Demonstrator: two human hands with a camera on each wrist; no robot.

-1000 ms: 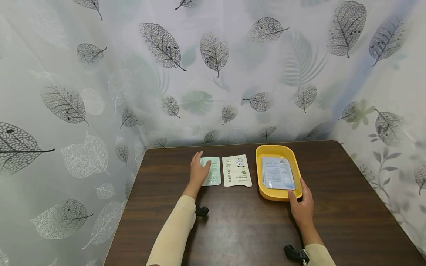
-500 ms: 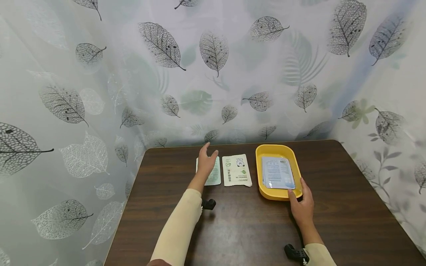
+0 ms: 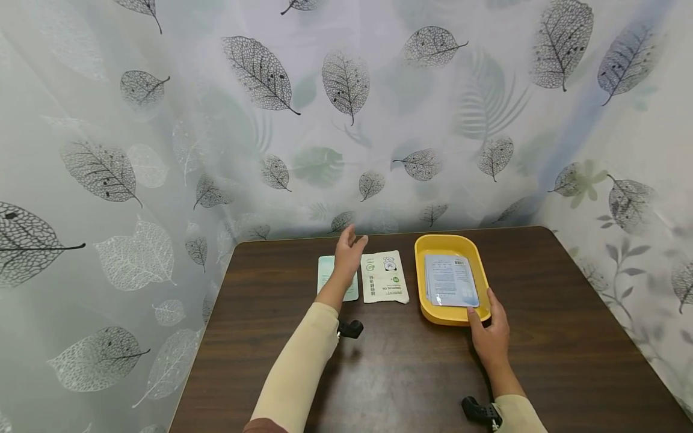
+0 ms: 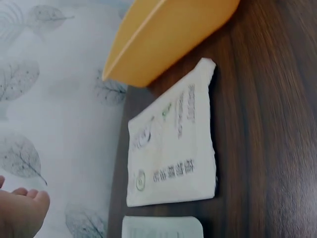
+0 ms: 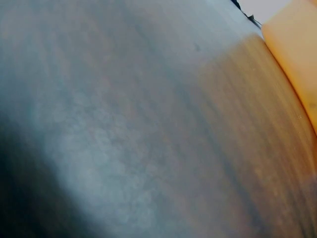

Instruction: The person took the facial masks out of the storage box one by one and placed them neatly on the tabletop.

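Note:
My left hand (image 3: pixel 348 257) hovers over the gap between a pale green flat packet (image 3: pixel 326 270) and a cream paper packet (image 3: pixel 385 281) printed with a panda. Its fingers are extended and hold nothing. Part of that hand (image 4: pixel 22 213) shows at the left edge of the left wrist view, apart from the cream packet (image 4: pixel 173 144). On the right, my right hand (image 3: pixel 491 337) grips the near right corner of a yellow plastic tray (image 3: pixel 443 244), thumb at the rim and fingers along the outer side. Inside the tray lie bluish-white flat packets (image 3: pixel 452 282), overlapping.
A dark wood-grain table (image 3: pixel 395 373) carries everything. Behind it and at both sides hangs a leaf-print curtain (image 3: pixel 346 150). Black wrist cameras sit under both forearms. The right wrist view is mostly blurred tabletop, with the tray's side (image 5: pixel 294 54) at upper right.
My left hand has moved to the right and slightly farther away, from over the green packet towards the cream one. My right hand and the tray have stayed in place.

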